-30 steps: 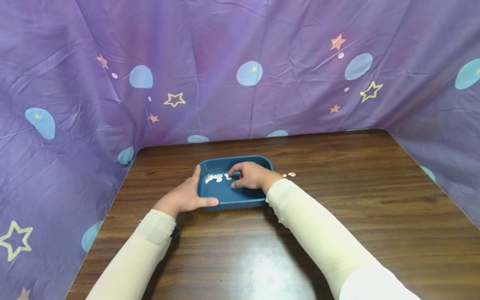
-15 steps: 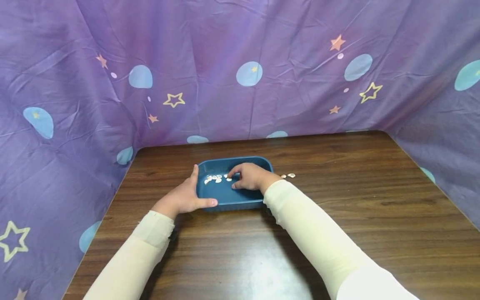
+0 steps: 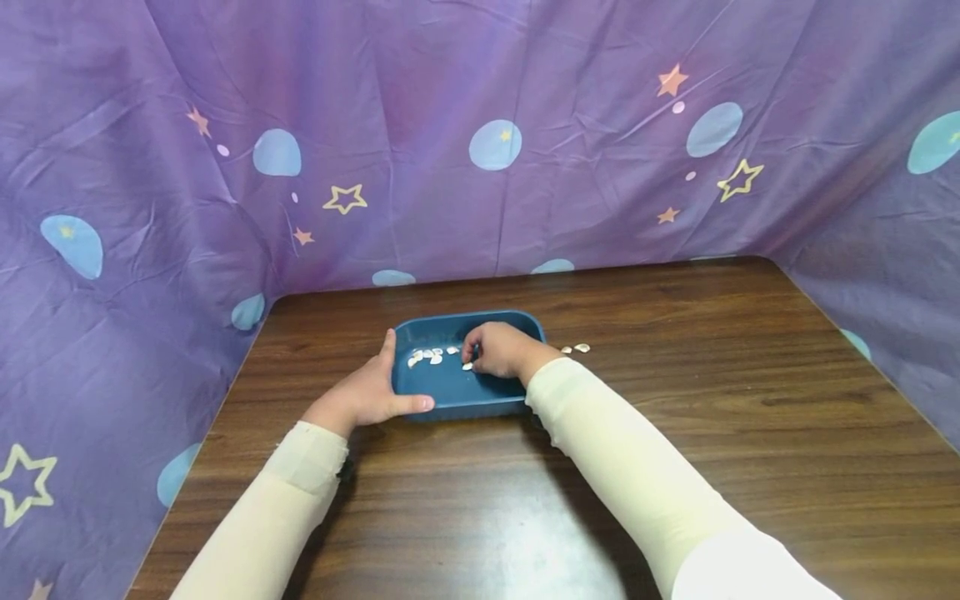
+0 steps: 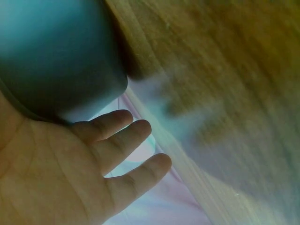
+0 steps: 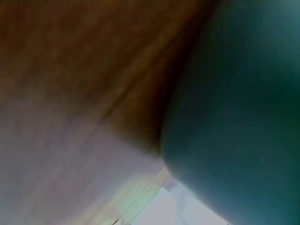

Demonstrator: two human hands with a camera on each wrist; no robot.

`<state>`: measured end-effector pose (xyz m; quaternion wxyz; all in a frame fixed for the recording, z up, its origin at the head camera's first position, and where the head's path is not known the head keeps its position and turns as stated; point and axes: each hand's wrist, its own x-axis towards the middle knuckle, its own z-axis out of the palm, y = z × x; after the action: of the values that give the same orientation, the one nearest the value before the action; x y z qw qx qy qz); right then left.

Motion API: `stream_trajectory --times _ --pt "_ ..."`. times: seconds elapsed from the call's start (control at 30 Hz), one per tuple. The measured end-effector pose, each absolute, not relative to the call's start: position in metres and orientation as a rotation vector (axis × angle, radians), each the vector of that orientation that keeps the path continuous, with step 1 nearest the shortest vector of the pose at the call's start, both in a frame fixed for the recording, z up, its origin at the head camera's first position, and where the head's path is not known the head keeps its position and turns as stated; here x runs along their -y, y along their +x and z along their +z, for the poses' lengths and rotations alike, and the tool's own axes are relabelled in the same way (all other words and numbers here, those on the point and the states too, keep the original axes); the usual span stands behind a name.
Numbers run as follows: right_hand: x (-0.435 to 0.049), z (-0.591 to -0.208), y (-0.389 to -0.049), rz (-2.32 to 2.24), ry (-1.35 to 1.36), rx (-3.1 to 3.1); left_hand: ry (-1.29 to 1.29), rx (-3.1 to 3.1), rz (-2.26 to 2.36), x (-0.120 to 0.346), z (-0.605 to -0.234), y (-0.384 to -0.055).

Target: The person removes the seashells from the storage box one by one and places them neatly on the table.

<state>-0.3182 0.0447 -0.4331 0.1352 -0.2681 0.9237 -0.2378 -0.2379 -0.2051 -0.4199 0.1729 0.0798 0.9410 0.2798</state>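
Observation:
A blue rectangular tray stands on the wooden table. Inside it, several small white shells lie in a loose group toward the left, and one more shell lies apart from them. My left hand rests on the tray's left front corner, thumb along the front rim. The left wrist view shows its other fingers straight, beside the tray's outer wall. Over the tray's right half, my right hand reaches in and pinches a shell at its fingertips. The right wrist view shows the tray's wall, not the hand.
Two more shells lie on the table just right of the tray. A purple curtain with stars and balloons hangs behind the table and along both sides.
The right hand's fingers have drawn together on a shell and pulled it slightly toward the front right, away from its neighbour. The left hand stays on the tray's corner.

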Motion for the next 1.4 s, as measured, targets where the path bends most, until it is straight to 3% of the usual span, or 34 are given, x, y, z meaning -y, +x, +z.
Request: stream_trajectory --times 1.4 --pt "-0.0451 -0.4332 -0.3187 -0.683 -0.841 -2.616 0.237 -2.673 0.788 0.2063 -0.4198 -0.2367"
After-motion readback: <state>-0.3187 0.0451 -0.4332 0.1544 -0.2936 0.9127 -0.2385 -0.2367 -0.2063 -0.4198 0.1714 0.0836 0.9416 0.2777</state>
